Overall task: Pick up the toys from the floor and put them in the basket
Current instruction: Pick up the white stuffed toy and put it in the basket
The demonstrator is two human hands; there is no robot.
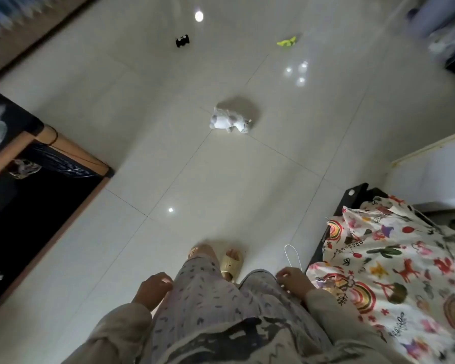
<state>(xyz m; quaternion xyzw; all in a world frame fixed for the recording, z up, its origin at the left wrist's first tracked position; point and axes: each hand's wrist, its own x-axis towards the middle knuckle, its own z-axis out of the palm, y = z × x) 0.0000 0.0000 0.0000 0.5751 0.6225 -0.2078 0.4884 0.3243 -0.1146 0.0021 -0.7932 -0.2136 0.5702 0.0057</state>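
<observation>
A white plush animal (230, 121) lies on the pale tiled floor (147, 106) ahead of my feet. Farther off a small black toy car (182, 41) sits at the upper left, and a yellow-green toy (286, 41) lies to its right. My left hand (153, 288) hangs beside my left thigh, fingers loosely curled, with nothing in it. At my right thigh, my right hand (292, 280) is likewise curled and holds nothing. No basket is in sight.
A dark cabinet with a wooden frame (47, 158) stands along the left. A bed with a colourful patterned sheet (394, 264) fills the lower right, with a thin white cord (290, 254) near its corner. My slippered feet (229, 261) stand on the tiles.
</observation>
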